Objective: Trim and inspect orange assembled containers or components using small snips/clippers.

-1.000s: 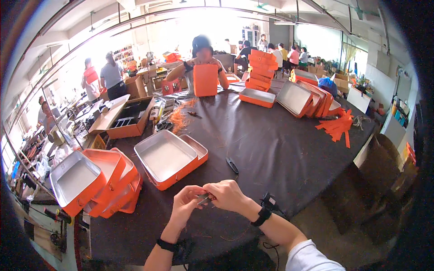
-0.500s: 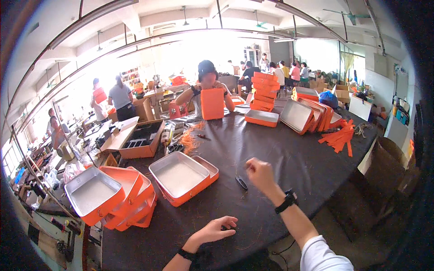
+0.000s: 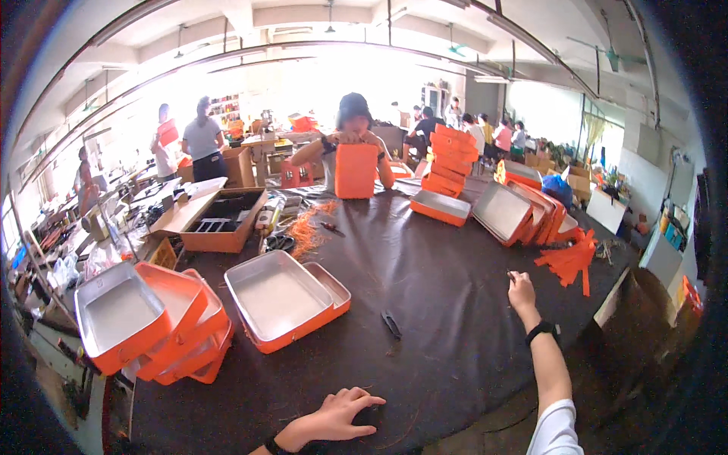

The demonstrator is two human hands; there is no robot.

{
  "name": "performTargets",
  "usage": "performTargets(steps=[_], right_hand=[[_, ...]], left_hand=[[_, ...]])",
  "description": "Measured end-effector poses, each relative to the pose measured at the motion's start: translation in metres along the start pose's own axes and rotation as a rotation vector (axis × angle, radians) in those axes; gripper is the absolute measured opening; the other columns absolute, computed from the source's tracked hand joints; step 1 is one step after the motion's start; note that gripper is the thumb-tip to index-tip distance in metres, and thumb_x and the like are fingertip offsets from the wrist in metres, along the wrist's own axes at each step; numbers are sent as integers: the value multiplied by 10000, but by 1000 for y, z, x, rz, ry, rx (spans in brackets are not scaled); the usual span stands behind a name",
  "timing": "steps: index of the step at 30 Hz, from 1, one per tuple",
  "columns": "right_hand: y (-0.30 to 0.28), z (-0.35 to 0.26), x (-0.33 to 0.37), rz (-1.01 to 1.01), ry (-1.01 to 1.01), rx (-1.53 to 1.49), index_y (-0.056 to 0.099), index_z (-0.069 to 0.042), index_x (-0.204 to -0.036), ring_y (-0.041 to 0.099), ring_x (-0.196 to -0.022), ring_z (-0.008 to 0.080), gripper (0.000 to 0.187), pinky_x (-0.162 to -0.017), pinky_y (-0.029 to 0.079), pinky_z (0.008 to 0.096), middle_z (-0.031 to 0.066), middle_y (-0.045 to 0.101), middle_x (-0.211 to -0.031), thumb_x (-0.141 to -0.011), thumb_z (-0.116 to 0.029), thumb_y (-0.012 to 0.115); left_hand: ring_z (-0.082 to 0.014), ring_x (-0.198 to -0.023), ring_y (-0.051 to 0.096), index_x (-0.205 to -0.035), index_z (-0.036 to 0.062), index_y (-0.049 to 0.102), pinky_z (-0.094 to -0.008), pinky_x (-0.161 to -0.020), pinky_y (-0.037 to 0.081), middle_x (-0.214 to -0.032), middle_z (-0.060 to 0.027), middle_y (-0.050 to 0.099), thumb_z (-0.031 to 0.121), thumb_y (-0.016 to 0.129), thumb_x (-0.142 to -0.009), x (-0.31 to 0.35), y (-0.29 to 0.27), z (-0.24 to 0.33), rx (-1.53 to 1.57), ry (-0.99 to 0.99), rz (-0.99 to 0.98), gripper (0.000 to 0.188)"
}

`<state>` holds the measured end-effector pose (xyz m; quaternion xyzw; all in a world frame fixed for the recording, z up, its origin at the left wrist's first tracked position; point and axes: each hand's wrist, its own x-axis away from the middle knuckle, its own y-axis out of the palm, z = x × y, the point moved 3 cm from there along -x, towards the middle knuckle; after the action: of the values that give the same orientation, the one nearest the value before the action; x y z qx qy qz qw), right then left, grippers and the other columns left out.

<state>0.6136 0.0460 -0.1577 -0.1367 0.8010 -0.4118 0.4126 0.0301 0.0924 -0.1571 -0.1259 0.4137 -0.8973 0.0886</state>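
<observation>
My left hand point(image 3: 340, 415) is low over the near part of the dark table cover point(image 3: 447, 379), thumb and fingers apart, with nothing seen between them. Farther out to the right, my right hand point(image 3: 522, 293) is closed, and a small dark tip pokes out above its fingers; what it belongs to I cannot make out. Between the hands lie dark thread snips point(image 3: 391, 324). Left of the snips sits an orange tray-like case half point(image 3: 279, 292) with a pale lining, partly over another. Orange strips point(image 3: 570, 259) lie in a pile beyond my right hand.
Stacked orange case halves point(image 3: 121, 315) lean at the left edge, with more point(image 3: 503, 212) at the far right. Across the table a person point(image 3: 353, 125) holds an orange case piece point(image 3: 356, 171). A cardboard box point(image 3: 225, 220) and loose orange threads point(image 3: 307, 231) lie far left.
My right hand has moved right and outward, away from the snips. My left hand has moved slightly left and nearer, its fingers spreading. The view has shifted, so the near cases appear farther left.
</observation>
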Motion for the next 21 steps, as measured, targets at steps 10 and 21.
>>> performTargets(steps=[10, 21], right_hand=[[30, 25, -74, -81, -69, 410, 657, -148, -1321, 513, -1320, 355, 382, -989, 502, 525, 145, 520, -1455, -953, -116, 562], [101, 34, -148, -101, -83, 565, 805, -52, -1025, 287, -1529, 308, 245, -1098, 407, 553, -19, 254, -1697, -907, -98, 595]], left_hand=[[-282, -1091, 525, -1355, 159, 603, -456, -965, 367, -1174, -93, 545, 196, 755, -879, 3, -16, 21, 154, -1, 159, 502], [-292, -1064, 549, -1278, 195, 693, -466, -936, 356, -1025, -88, 585, 407, 732, -879, -19, -6, 8, 240, -127, 203, 453]])
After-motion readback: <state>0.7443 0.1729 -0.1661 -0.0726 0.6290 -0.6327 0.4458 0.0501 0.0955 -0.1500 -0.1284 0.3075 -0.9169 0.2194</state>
